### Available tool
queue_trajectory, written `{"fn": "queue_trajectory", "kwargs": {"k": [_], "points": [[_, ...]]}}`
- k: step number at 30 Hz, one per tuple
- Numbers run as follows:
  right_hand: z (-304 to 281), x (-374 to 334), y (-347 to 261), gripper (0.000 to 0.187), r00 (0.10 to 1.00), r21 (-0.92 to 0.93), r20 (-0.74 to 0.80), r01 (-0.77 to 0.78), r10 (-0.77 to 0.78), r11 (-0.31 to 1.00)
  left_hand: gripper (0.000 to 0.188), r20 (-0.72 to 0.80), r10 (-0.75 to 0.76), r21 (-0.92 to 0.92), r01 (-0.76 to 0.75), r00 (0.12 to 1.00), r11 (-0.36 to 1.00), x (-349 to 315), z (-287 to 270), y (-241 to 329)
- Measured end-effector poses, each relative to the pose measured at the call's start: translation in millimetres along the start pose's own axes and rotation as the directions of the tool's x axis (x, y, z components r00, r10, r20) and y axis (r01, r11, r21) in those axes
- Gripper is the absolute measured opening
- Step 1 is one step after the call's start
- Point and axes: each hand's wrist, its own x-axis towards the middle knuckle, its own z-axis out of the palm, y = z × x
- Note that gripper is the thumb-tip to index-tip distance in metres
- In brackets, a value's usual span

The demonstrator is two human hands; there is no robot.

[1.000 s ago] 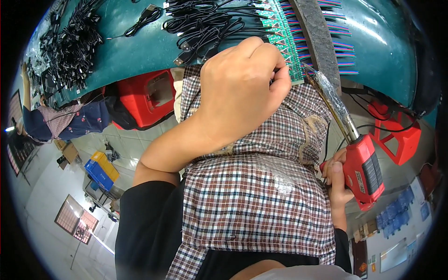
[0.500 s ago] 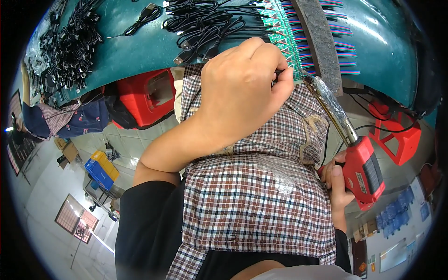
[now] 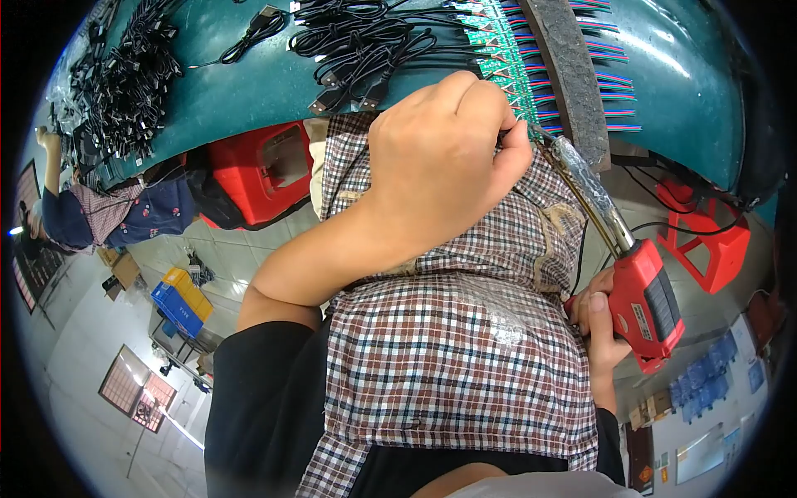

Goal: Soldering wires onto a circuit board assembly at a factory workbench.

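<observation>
My left hand (image 3: 452, 141) is bent in a pinch at the near end of a green circuit board strip (image 3: 505, 50); what its fingertips hold is hidden behind them. My right hand (image 3: 599, 319) grips the red handle of a soldering gun (image 3: 639, 290), whose metal barrel slants up and left. Its tip meets the board's near end, close beside my left fingertips. Black cables with USB plugs (image 3: 365, 62) lead to the board's left edge. Striped ribbon wires (image 3: 544, 83) leave its right edge and pass under a dark grey bar (image 3: 573, 75).
A tangled heap of black cables (image 3: 137, 83) covers the left of the green table (image 3: 224, 91); one coiled cable (image 3: 253, 35) lies apart. Red stools (image 3: 257, 166) stand below the table edge. At far left another person (image 3: 116, 207) reaches toward the table.
My left hand has shifted slightly right along with its pinch. The soldering gun has barely moved, its tip still by the board. At far left, the other person's forearm has changed position.
</observation>
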Motion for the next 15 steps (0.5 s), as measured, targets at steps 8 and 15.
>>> {"fn": "queue_trajectory", "kwargs": {"k": [8,15], "points": [[2.5,1.1,-1.4,0.01,0.999,0.007,-0.02,-0.043,0.043,0.999,0.02,-0.059,0.048,0.031,-0.046,0.997,0.998,-1.9,7.4,-3.1],[3.1,-0.1,-1.3,0.011,0.999,0.056,-0.053,-0.001,0.004,0.998,0.022,-0.065,0.064,0.043,-0.062,0.996,0.997,-4.2,9.6,-4.5]]}}
